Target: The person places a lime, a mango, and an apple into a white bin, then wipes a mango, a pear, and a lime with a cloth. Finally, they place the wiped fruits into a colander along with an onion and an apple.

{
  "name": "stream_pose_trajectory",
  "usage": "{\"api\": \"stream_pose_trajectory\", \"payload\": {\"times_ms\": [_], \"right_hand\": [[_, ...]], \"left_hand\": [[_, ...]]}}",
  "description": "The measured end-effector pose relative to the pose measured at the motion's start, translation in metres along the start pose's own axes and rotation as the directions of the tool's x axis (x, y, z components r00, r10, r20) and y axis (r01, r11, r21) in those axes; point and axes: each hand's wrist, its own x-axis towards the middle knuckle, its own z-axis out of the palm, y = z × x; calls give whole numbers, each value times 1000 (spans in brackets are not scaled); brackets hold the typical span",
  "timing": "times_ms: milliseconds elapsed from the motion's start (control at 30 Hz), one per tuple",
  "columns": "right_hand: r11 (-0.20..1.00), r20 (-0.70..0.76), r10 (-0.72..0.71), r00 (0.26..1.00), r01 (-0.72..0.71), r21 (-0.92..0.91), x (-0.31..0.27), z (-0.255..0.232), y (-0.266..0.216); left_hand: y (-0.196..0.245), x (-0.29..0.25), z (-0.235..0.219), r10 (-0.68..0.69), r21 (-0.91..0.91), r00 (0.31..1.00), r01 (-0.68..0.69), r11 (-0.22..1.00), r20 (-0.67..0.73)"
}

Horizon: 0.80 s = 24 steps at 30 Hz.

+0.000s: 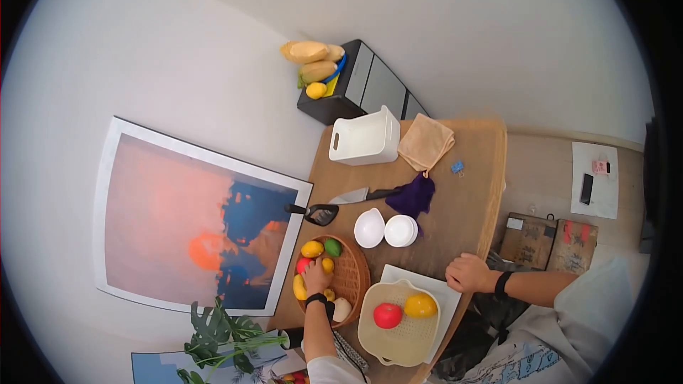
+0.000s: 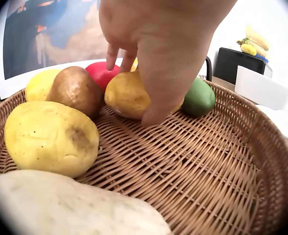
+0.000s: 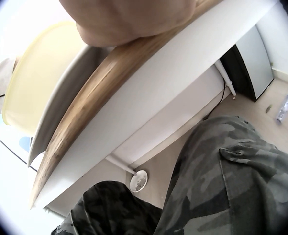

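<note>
My left hand [image 1: 316, 279] reaches into a round wicker basket [image 1: 359, 270] of fruit. Its thumb lies on the near side of a mottled yellow fruit [image 2: 127, 95] and its fingers come down on the far side, gripping it. Around it lie a red fruit [image 2: 102, 73], a green mango [image 2: 200, 98], a brown fruit [image 2: 76, 92] and a spotted yellow fruit [image 2: 51, 138]. Closest to the left wrist camera is a large pale fruit [image 2: 70, 208]. My right hand [image 1: 467, 273], loosely curled and holding nothing, rests at the table's front edge by a white tray [image 1: 449, 300].
A cream basket [image 1: 398, 348] on the tray holds a red fruit [image 1: 388, 316] and a yellow one [image 1: 420, 306]. Beyond stand white bowls [image 1: 369, 228], a knife [image 1: 352, 197], a purple cloth [image 1: 414, 197], a white bin [image 1: 366, 139] and tan cloths [image 1: 427, 141].
</note>
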Motion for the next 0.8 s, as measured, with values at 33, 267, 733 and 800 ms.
{"api": "stream_pose_trajectory", "payload": {"times_ms": [33,267,733,800], "right_hand": [[1000,0,0,1000,0,6,-1,1,1],[1000,-22,6,1000,-6,2,1,6,3],[1000,-7,3,1000,-3,19,3,2,2],[1000,-7,-5,1000,5,5,2,2,2]], "left_hand": [[2,0,-2,12,3,1000,-12,1000,8],[20,-51,-73,191,-185,956,-234,955,-221],[159,-204,-106,785,3,601,-793,609,-150],[166,-205,-116,807,-28,572,-818,574,-146]]}}
